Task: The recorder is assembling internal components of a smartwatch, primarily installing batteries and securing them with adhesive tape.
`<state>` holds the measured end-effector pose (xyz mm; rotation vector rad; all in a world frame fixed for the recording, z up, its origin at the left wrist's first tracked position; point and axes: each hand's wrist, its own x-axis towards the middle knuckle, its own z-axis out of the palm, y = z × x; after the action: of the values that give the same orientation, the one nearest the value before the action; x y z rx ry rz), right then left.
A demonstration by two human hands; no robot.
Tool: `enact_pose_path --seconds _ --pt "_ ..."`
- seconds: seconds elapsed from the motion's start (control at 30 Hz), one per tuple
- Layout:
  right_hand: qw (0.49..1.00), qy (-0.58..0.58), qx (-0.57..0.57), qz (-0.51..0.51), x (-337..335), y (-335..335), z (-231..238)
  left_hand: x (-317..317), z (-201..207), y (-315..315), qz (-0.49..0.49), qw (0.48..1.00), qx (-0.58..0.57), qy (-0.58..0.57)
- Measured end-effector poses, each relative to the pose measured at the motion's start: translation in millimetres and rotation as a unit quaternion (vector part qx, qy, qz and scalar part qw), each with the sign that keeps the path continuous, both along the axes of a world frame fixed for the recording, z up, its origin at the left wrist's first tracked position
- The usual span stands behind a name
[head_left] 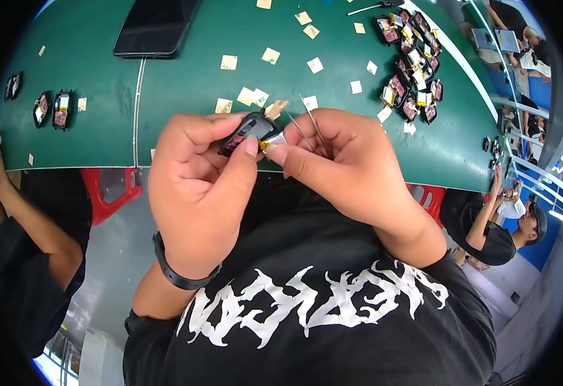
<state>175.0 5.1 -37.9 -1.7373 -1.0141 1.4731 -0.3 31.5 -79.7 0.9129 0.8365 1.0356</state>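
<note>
My left hand (pixel 199 177) is closed on a small black device housing (pixel 250 127), thumb on its front and fingers behind. A small silver battery (pixel 275 139) with yellow tape sticks out at the housing's right side. My right hand (pixel 359 164) pinches at this battery with its thumb and finger. The same hand also keeps thin metal tweezers (pixel 312 121) among its fingers, with the tips apart and pointing up and away. Just beyond the housing is a tan scrap of tape (pixel 277 109); whether it is attached cannot be made out.
Small cream adhesive squares (pixel 270 56) lie scattered over the green table (pixel 185 83). A phone (pixel 154 29) lies at the far left, a screwdriver (pixel 373 7) at the far right. Many housings with batteries (pixel 415 61) cluster right; several (pixel 61 109) lie left. Co-workers sit on both sides.
</note>
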Motion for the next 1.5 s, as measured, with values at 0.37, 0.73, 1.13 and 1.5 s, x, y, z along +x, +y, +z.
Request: enact_pose_path --seconds 0.37,0.73,1.13,1.5 --pt "0.978 -0.101 0.180 0.025 -1 -2 -16 2 -13 -6 0.000 1.000 0.006 -0.013" --pt "0.981 -0.071 0.173 0.052 3 4 -27 1 -12 -7 -0.033 0.999 0.018 -0.022" --pt "0.999 0.002 0.043 0.025 10 18 -16 -8 -11 -3 -0.070 0.997 -0.022 -0.037" --pt "0.989 0.061 0.109 0.075 22 11 -16 -2 1 -1 -0.095 0.991 0.090 0.039"
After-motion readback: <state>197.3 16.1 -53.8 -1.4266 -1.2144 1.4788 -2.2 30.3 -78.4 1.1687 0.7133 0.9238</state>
